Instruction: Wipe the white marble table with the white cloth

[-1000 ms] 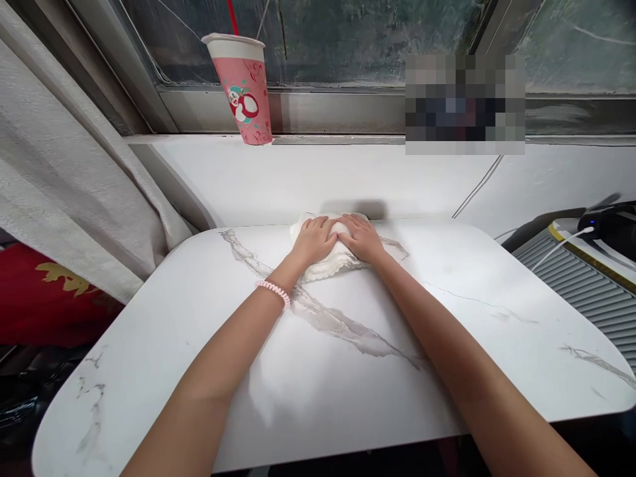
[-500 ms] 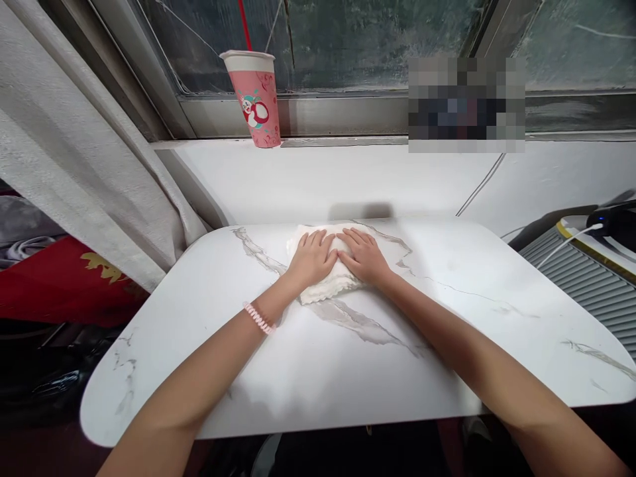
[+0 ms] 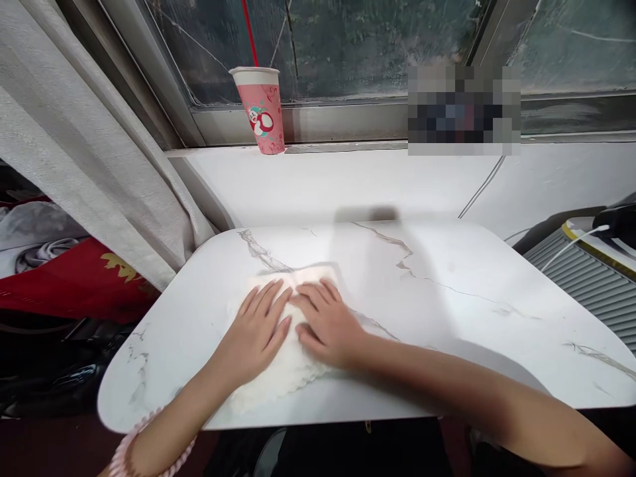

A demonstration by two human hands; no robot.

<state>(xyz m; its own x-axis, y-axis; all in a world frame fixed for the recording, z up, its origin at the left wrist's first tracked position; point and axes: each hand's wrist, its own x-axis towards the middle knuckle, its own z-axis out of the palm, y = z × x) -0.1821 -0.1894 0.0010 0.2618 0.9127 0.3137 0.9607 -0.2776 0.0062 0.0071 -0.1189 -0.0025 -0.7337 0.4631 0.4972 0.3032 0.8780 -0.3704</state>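
A cream cloth (image 3: 287, 374) with a scalloped edge lies spread on the white marble-patterned table (image 3: 501, 271), left of the middle and near the front edge. My left hand (image 3: 258, 334) presses flat on its left part, fingers stretched forward. Beside it, my right hand (image 3: 330, 328) rests on the right part of the cloth with its fingers spread and slightly bent. The fingertips of the two hands almost meet. Both hands cover much of the cloth, and its edges are a little blurred. A pink coil band (image 3: 144, 444) circles my left wrist.
A pink paper cup (image 3: 263, 119) with a red straw stands on the window sill. A blurred-out patch (image 3: 462, 112) hides something farther right. A grey curtain (image 3: 99, 132) hangs at the left. Right of the table is a ribbed grey case (image 3: 581, 271) with a white cable.
Both hands have slid the cloth from the table's back middle toward me and to the left. The cloth now lies more spread out. The view has shifted slightly.
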